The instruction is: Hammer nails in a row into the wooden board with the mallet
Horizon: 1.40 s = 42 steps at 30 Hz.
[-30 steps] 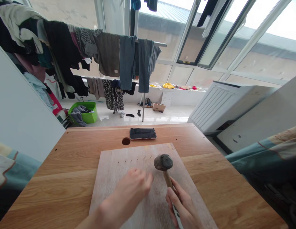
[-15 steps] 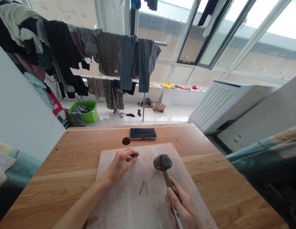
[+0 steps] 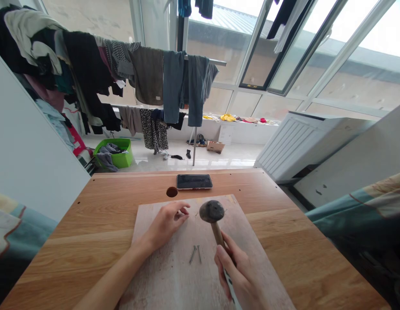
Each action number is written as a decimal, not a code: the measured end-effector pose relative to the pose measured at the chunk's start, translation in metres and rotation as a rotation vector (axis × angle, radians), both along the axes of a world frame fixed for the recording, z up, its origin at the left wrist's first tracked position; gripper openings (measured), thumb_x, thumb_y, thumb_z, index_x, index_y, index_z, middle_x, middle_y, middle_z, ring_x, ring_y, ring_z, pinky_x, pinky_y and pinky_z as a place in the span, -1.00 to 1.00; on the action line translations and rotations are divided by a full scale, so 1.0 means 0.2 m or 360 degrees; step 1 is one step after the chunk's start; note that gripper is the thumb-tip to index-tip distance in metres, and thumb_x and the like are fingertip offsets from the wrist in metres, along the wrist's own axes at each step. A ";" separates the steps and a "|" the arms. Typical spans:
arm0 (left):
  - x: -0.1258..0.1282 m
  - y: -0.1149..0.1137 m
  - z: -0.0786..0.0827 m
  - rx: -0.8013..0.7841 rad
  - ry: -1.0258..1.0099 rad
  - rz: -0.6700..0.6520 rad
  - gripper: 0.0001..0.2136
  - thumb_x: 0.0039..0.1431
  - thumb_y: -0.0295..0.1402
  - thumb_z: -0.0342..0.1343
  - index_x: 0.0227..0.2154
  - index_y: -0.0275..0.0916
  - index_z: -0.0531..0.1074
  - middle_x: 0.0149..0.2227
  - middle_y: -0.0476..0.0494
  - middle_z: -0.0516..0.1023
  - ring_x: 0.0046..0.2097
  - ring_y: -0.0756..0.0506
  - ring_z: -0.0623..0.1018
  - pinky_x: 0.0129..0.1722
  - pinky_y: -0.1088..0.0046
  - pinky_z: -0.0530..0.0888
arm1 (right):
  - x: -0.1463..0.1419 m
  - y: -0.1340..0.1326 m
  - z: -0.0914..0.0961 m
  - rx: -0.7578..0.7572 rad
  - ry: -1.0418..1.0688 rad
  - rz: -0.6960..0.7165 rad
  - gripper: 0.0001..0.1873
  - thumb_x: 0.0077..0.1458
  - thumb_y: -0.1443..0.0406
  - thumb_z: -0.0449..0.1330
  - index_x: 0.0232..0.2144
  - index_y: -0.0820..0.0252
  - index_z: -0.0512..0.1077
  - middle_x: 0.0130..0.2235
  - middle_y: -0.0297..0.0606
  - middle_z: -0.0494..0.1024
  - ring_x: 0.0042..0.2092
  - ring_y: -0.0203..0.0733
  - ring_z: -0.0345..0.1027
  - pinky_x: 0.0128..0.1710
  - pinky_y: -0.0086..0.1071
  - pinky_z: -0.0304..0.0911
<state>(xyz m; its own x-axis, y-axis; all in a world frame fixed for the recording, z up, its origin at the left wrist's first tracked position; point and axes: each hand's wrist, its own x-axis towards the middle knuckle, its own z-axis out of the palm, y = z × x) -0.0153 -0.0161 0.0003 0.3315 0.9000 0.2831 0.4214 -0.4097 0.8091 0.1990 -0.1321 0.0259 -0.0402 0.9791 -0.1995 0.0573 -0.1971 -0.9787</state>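
Note:
My left hand (image 3: 166, 221) rests on the upper left of a worn pale board (image 3: 180, 284), its fingers curled in toward the thumb. Whatever lies between those fingertips is too small to make out. In my right hand (image 3: 235, 265) is a mallet (image 3: 212, 211) with a dark, rounded head, gripped by its wooden handle. The head hovers over the upper part of the board, right of my left fingertips, and partly hides small nails there. Two loose nails (image 3: 195, 254) lie on the board between my hands.
The board lies on a wooden table (image 3: 293, 232). A phone (image 3: 194, 181) lies beyond it, beside a round hole (image 3: 171, 192). Past the table stand a clothes rack (image 3: 195, 146) with hanging laundry and a green basket (image 3: 122, 159). Curtains (image 3: 355, 215) hang at both sides.
My right hand has brought the mallet left, closer to my left hand. My left fingertips have shifted slightly and look a little looser. The two loose nails stay put on the board.

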 end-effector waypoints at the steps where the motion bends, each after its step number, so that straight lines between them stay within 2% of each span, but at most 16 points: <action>1: 0.00 0.00 0.00 -0.0021 -0.0012 0.0015 -0.77 0.21 -0.47 0.14 -0.08 -0.23 0.52 -0.26 -0.08 0.64 -0.29 -0.04 0.60 -0.19 0.41 0.54 | -0.02 0.01 0.02 0.0005 0.0017 0.0020 -0.31 0.28 -0.13 0.07 0.21 0.26 0.31 -0.57 -0.56 0.27 -0.75 -0.49 0.04 -0.80 -0.61 -0.01; 5: 0.01 0.00 0.00 -0.0060 -0.0050 0.0036 -0.72 0.18 -0.48 0.14 -0.05 -0.24 0.52 -0.29 -0.06 0.64 -0.30 -0.05 0.59 -0.20 0.42 0.52 | -0.10 0.05 0.05 0.0033 0.0018 0.0123 -0.35 0.29 -0.12 0.07 0.19 0.21 0.33 -0.54 -0.55 0.28 -0.74 -0.48 0.05 -0.79 -0.61 0.00; 10: 0.01 0.00 0.01 -0.0055 -0.0084 -0.0002 -0.67 0.14 -0.54 0.10 -0.03 -0.23 0.53 -0.27 -0.06 0.64 -0.30 -0.04 0.56 -0.22 0.45 0.49 | -0.14 0.07 0.04 -0.0005 -0.0031 0.0209 -0.39 0.32 -0.07 0.04 0.19 0.24 0.30 -0.53 -0.56 0.26 -0.71 -0.48 0.05 -0.78 -0.60 0.00; 14: 0.01 0.00 0.01 -0.0072 -0.0068 0.0006 -0.64 0.14 -0.53 0.10 0.00 -0.22 0.52 -0.28 -0.06 0.64 -0.32 -0.04 0.55 -0.23 0.45 0.48 | -0.14 0.07 0.02 -0.0025 -0.0055 0.0202 -0.37 0.31 -0.08 0.04 0.19 0.24 0.30 -0.52 -0.55 0.28 -0.71 -0.47 0.06 -0.77 -0.59 0.01; 23: 0.01 0.00 -0.02 -0.0021 -0.0050 -0.0017 -0.70 0.13 -0.56 0.09 -0.09 -0.23 0.52 -0.26 -0.06 0.62 -0.29 -0.05 0.56 -0.21 0.45 0.48 | -0.15 0.07 0.02 -0.0062 -0.0016 0.0217 -0.35 0.28 -0.11 0.08 0.17 0.25 0.32 -0.54 -0.56 0.27 -0.72 -0.47 0.06 -0.79 -0.60 -0.02; 26: -0.01 0.01 0.01 0.0056 0.0044 -0.0007 -0.66 0.14 -0.49 0.18 0.00 -0.22 0.47 -0.18 -0.10 0.63 -0.21 -0.08 0.59 -0.16 0.40 0.51 | -0.11 0.05 0.01 -0.0049 0.0043 0.0154 -0.34 0.25 -0.14 0.10 0.13 0.23 0.35 -0.54 -0.57 0.26 -0.73 -0.49 0.04 -0.79 -0.61 -0.02; 28: -0.01 -0.01 0.08 0.0189 0.0165 0.0011 -0.65 0.16 -0.41 0.22 0.02 -0.22 0.44 -0.13 -0.14 0.61 -0.15 -0.12 0.59 -0.11 0.34 0.53 | -0.06 0.02 0.00 -0.0072 0.0066 0.0069 -0.30 0.23 -0.17 0.11 0.15 0.23 0.35 -0.55 -0.57 0.27 -0.75 -0.49 0.02 -0.80 -0.60 -0.02; 31: 0.03 -0.08 0.23 0.0482 0.0554 -0.0028 -0.74 0.26 -0.40 0.16 0.00 -0.23 0.43 -0.18 -0.16 0.59 -0.13 -0.17 0.57 -0.10 0.27 0.51 | 0.03 -0.04 -0.03 -0.0159 0.0029 -0.0029 -0.22 0.19 -0.20 0.14 0.20 0.24 0.32 -0.55 -0.54 0.29 -0.75 -0.47 0.04 -0.80 -0.57 0.01; 34: 0.13 -0.24 0.32 0.0664 0.1170 -0.0197 -0.80 0.22 -0.50 0.12 -0.09 -0.25 0.48 -0.34 -0.14 0.57 -0.29 -0.18 0.54 -0.27 0.29 0.48 | 0.10 -0.10 -0.07 -0.0220 -0.0034 -0.0113 -0.20 0.17 -0.18 0.19 0.23 0.26 0.33 -0.54 -0.49 0.32 -0.70 -0.42 0.11 -0.77 -0.54 0.08; 36: 0.22 -0.36 0.31 0.0764 0.1469 -0.0286 -0.77 0.13 -0.54 0.14 -0.13 -0.33 0.51 -0.36 -0.20 0.57 -0.39 -0.19 0.51 -0.39 0.28 0.43 | 0.12 -0.13 -0.09 -0.0242 -0.0064 -0.0200 -0.20 0.14 -0.18 0.21 0.21 0.25 0.38 -0.54 -0.47 0.34 -0.67 -0.39 0.13 -0.76 -0.52 0.09; 38: 0.31 -0.45 0.24 0.0849 0.1626 -0.0252 -0.67 0.12 -0.48 0.16 -0.04 -0.47 0.51 -0.39 -0.29 0.58 -0.44 -0.21 0.50 -0.46 0.28 0.38 | 0.13 -0.15 -0.12 -0.0255 -0.0088 -0.0278 -0.20 0.12 -0.19 0.21 0.19 0.23 0.42 -0.55 -0.45 0.36 -0.67 -0.39 0.14 -0.75 -0.51 0.11; 40: 0.37 -0.50 0.17 0.0927 0.1650 -0.0175 -0.68 0.15 -0.44 0.15 -0.06 -0.51 0.53 -0.43 -0.31 0.57 -0.46 -0.20 0.49 -0.48 0.30 0.34 | 0.13 -0.15 -0.13 -0.0256 -0.0110 -0.0300 -0.19 0.10 -0.22 0.20 0.19 0.19 0.44 -0.55 -0.44 0.37 -0.69 -0.38 0.13 -0.74 -0.49 0.13; 42: 0.41 -0.51 0.12 0.1005 0.1576 -0.0173 -0.81 0.17 -0.44 0.14 -0.22 -0.43 0.57 -0.44 -0.29 0.56 -0.46 -0.19 0.48 -0.48 0.30 0.32 | 0.13 -0.15 -0.14 -0.0204 -0.0144 -0.0309 -0.18 0.09 -0.25 0.18 0.18 0.15 0.47 -0.55 -0.40 0.40 -0.66 -0.31 0.18 -0.71 -0.43 0.19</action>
<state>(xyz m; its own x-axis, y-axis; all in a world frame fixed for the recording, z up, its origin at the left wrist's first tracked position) 0.0670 -0.1188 0.0237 0.7230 0.6462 0.2443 0.6900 -0.6926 -0.2101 0.2245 -0.1623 -0.0013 0.1696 0.9331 -0.3171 0.0925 -0.3354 -0.9375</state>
